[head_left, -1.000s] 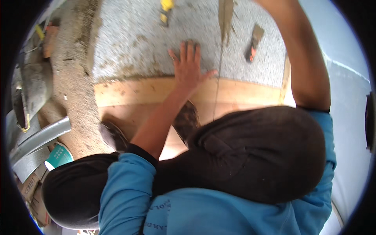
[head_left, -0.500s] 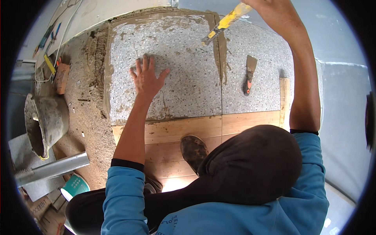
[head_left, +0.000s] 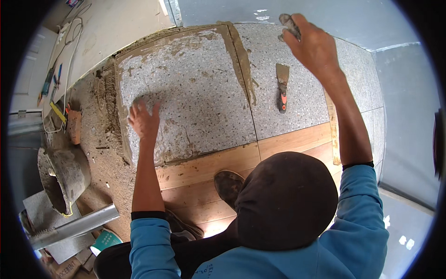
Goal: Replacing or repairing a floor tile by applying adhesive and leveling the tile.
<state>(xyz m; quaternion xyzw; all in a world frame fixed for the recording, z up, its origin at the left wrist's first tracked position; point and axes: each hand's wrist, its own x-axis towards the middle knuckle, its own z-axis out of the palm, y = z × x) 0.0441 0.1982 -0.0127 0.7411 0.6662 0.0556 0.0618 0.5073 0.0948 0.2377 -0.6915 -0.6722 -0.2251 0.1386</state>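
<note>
My left hand [head_left: 144, 122] is over the left part of a large grey speckled tile [head_left: 195, 97], fingers spread and slightly blurred. Whether it touches the surface I cannot tell. Up at the far right, my right hand [head_left: 317, 49] is closed around a lumpy grey, mud-smeared object [head_left: 290, 27] whose kind is unclear. Wet mortar [head_left: 239, 60] streaks the joint between this tile and a second speckled tile [head_left: 267, 46] to its right. On that second tile lies a scraper [head_left: 282, 88] with a broad metal blade and a black-and-red handle.
Rough bare ground [head_left: 104, 153] runs along the left, with a dirty bucket [head_left: 69, 174] on its side, a metal profile [head_left: 76, 225], a green-and-white tub [head_left: 106, 242] and a brick [head_left: 74, 126]. Wood-look tiles [head_left: 200, 174] lie nearest my feet. A grey wall [head_left: 404, 102] stands at the right.
My left hand has shifted left and nearer across the tile. My right hand has come lower and nearer; the yellow-and-black handle it held no longer shows, and a grey lump is visible at its fingers.
</note>
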